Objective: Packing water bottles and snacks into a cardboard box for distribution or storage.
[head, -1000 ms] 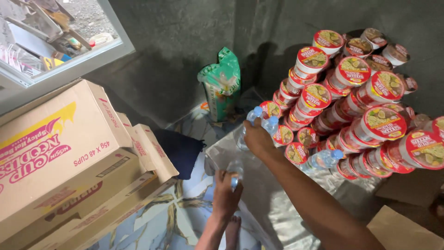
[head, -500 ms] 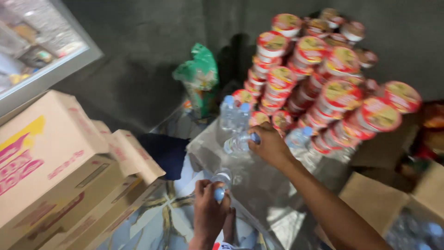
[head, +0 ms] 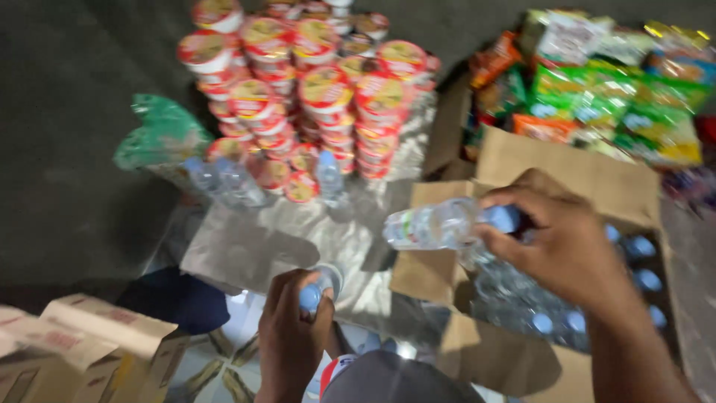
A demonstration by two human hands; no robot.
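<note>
My right hand (head: 556,239) grips a clear water bottle (head: 429,225) by its blue-capped end and holds it on its side above an open cardboard box (head: 589,183) that holds several more blue-capped bottles (head: 537,306). My left hand (head: 292,336) is closed around the top of another blue-capped water bottle (head: 319,287), low in the middle of the view. A few bottles (head: 224,179) stand upright on a silvery sheet (head: 261,246) in front of the stacked noodle cups (head: 321,89).
Red-lidded noodle cups are stacked in rows against a dark wall. A green bag (head: 160,134) lies at their left. Colourful snack packets (head: 611,82) fill the far right. A printed carton (head: 89,351) sits at bottom left beside a dark blue cloth (head: 175,298).
The view has swung right, bringing the open box and snack packets into sight. My right hand left the standing bottles and now holds a bottle over the box. My left hand still holds its bottle.
</note>
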